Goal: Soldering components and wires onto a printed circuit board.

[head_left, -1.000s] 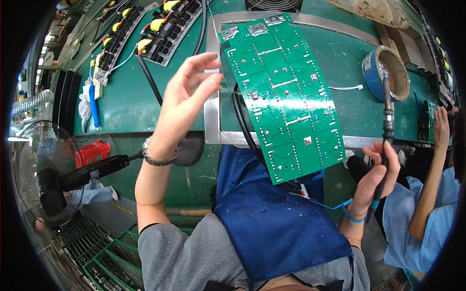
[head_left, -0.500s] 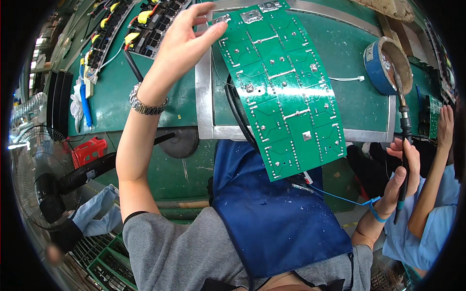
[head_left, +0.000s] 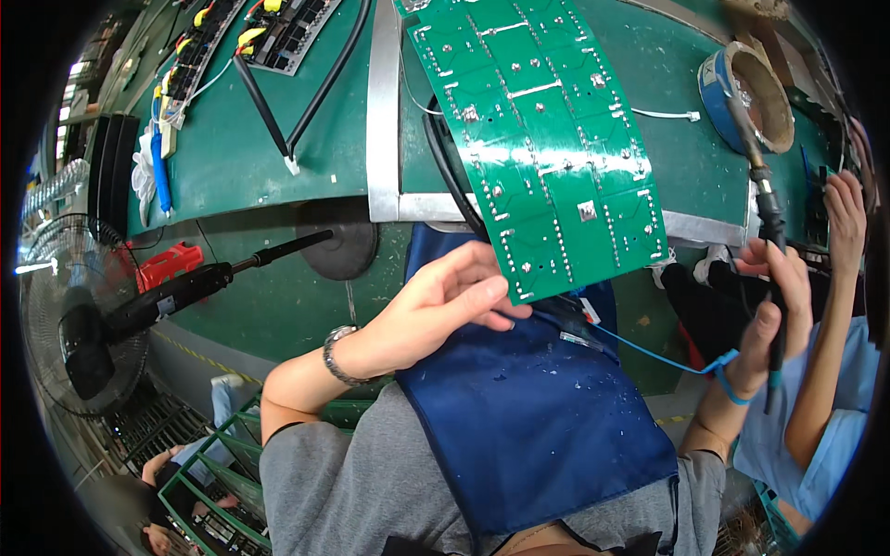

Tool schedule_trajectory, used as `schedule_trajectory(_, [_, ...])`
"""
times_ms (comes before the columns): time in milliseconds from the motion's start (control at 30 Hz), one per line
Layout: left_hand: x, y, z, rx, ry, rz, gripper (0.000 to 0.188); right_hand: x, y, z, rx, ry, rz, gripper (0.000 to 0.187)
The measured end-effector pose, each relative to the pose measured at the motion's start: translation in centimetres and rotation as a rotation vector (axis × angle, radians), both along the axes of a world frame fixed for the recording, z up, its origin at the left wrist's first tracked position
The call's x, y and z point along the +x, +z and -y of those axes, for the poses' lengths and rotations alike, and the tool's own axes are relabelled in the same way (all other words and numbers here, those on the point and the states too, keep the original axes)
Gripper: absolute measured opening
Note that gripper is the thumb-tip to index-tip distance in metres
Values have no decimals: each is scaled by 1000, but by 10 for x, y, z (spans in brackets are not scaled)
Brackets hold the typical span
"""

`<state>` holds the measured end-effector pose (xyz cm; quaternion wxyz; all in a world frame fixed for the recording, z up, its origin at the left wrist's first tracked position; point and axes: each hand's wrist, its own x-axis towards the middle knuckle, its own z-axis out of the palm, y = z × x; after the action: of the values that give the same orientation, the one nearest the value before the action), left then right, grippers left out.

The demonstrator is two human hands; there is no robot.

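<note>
A large green circuit board, with rows of solder joints, lies over the metal-edged bench and juts past its front edge. My left hand is at the board's near left corner, thumb against the edge and fingers curled under it, partly hidden. In my right hand, a soldering iron with a black handle is gripped upright. Its metal end points into a round blue pot at the right. A blue wrist strap with a cord circles my right wrist.
Black cables lie on the green bench, left of the metal rail. Wired black assemblies stand at the far left. A fan is left of me. A co-worker's hand is close at right.
My left hand has come down from the board's far left corner to its near left corner. Black cables now show farther into view on the left. The right hand keeps its hold on the iron.
</note>
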<state>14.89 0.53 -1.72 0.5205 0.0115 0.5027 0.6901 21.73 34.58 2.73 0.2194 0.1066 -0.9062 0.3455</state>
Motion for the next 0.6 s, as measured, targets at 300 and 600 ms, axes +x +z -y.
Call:
schedule_trajectory(300, [38,-32,-7,-406,-349,-1318,44,50,-61,51,-321,-128,-126,52])
schedule_trajectory(600, [56,-35,-15,-541,-332,-1718,26,101,-52,20,-132,-108,-20,52])
